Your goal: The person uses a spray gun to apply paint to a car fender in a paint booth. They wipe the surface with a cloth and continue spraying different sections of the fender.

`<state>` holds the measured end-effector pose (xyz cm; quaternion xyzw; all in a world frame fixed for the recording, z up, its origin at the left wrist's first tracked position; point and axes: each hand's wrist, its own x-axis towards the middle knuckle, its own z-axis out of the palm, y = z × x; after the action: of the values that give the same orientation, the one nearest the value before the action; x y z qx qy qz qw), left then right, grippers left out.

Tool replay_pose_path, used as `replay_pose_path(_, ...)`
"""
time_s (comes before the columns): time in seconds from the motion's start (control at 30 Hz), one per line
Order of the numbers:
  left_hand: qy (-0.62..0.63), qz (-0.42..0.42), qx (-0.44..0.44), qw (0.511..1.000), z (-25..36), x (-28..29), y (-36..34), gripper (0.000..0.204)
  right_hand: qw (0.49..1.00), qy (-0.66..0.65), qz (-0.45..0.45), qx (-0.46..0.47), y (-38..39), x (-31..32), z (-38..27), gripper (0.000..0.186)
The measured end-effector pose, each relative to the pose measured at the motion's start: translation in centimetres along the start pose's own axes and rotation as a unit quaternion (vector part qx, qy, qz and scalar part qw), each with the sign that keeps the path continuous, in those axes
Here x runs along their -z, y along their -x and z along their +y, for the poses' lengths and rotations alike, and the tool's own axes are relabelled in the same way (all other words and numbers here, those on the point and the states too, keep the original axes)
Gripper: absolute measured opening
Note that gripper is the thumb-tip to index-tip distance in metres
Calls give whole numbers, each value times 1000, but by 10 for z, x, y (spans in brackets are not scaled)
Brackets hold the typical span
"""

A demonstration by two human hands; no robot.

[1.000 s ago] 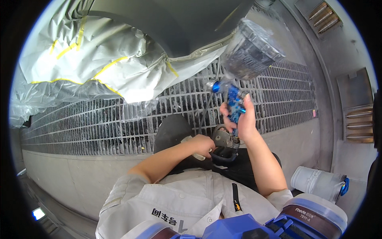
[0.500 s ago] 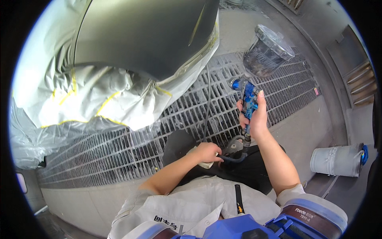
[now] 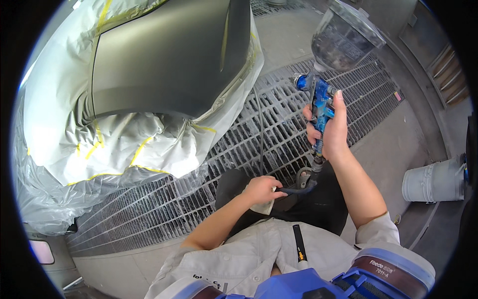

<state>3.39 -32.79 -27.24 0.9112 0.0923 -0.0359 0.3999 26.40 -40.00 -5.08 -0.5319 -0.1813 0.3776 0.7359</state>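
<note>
My right hand (image 3: 332,130) is wrapped round the handle of a blue spray gun (image 3: 321,107). On top of the gun sits a cloudy, paint-stained cup (image 3: 345,40). A dark air hose (image 3: 301,188) runs from the bottom of the handle to my left hand (image 3: 262,191), whose fingers are closed round it near my lap. Beneath that hand shows a pale cloth (image 3: 263,208), and I cannot tell whether it is gripped too. Ahead on the left stands a dark grey car body panel (image 3: 164,65), framed by white masking paper (image 3: 55,129) with yellow tape.
Metal floor grating (image 3: 239,149) stretches below, and the hose trails across it. Clear plastic sheeting (image 3: 55,204) hangs under the masking paper. A grey bucket (image 3: 432,182) is at the right, near the wall. Pale concrete (image 3: 383,134) borders the grating.
My right hand and the spray gun have moved up and slightly right in view. The left hand keeps its hold on the hose. The panel and bucket have shifted as the view turned.
</note>
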Motion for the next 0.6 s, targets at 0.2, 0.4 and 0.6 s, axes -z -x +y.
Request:
replay_pose_path(0.2, 37, -22, -38, 998, 10, 11, -10, 40, 983, -72, -165, -26, 9, -18, -38, 80)
replay_pose_path(0.4, 107, 16, -64, 992, 25, 8, -25, 36, 981, -39, -193, -1, 8, -42, -66, 73)
replay_pose_path(0.6, 37, 25, -23, 999, 17, -8, -43, 33, 954, -69, -290, -20, -9, -49, -100, 74)
